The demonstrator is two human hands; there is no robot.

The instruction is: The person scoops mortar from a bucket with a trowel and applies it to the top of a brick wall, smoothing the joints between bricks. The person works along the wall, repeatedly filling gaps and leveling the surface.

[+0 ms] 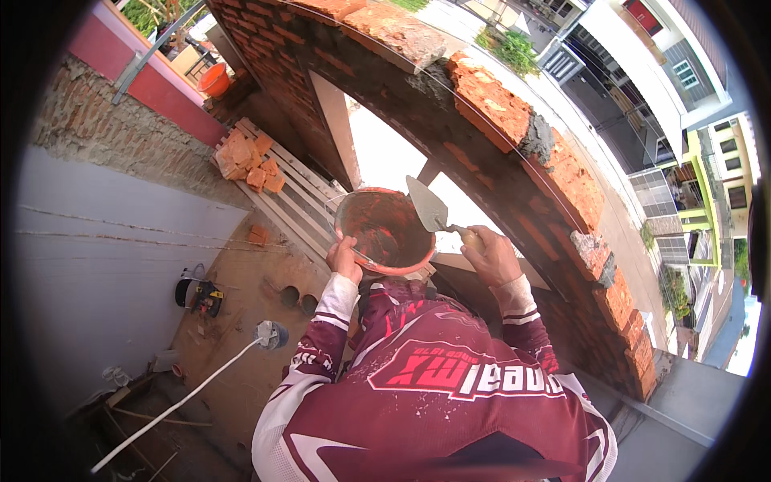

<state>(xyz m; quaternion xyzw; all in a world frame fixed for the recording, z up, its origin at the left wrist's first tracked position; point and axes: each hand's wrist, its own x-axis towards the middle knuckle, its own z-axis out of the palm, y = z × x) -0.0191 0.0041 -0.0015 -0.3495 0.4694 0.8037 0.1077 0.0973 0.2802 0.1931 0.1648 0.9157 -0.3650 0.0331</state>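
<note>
My left hand (344, 257) grips the rim of an orange plastic bucket (383, 227) whose inside is smeared with dark mortar and is nearly empty. In my right hand (488, 255) is the wooden handle of a pointed metal trowel (429, 205), its blade held over the bucket's right rim. Beyond them rises a curving red brick wall (491, 96) with grey mortar along its top and a taut line running over it. Below the bucket are pale openings in the wall.
Loose bricks (245, 161) lie on a wooden pallet platform (273, 209). A grey plastered wall (96, 289), a yellow-and-black tool (210, 299) and a white pole (185, 402) are at left. Another orange bucket (214, 80) sits farther back. A street with houses lies beyond the brick wall.
</note>
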